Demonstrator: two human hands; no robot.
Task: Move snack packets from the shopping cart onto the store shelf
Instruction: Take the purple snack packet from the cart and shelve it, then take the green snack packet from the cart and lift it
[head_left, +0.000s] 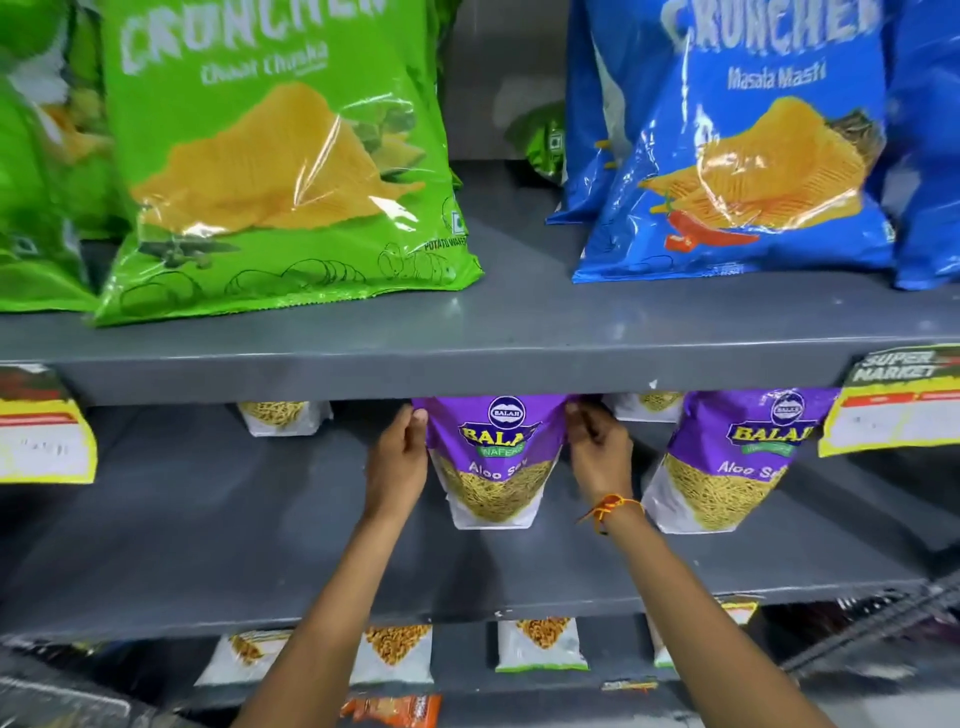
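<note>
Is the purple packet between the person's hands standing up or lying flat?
Standing upright. The purple packet rests on its white base on the middle shelf, top edge pinched by left hand and right hand.

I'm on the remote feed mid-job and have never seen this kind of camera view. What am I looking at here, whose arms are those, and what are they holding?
There is no machine here: it is one wide-angle camera worn on a person's head, looking forward and down at store shelving. The two bare arms coming up from the bottom are that person's own.

The left hand and right hand grip the upper sides of a purple Aloo Sev packet, which stands upright on the middle shelf. The right wrist wears an orange thread. A second purple packet stands to the right.

On the upper shelf stand green chip bags and blue chip bags. Smaller packets show on the shelf below. At the far right edge there seems to be wire mesh, perhaps the cart, though it is blurred.
</note>
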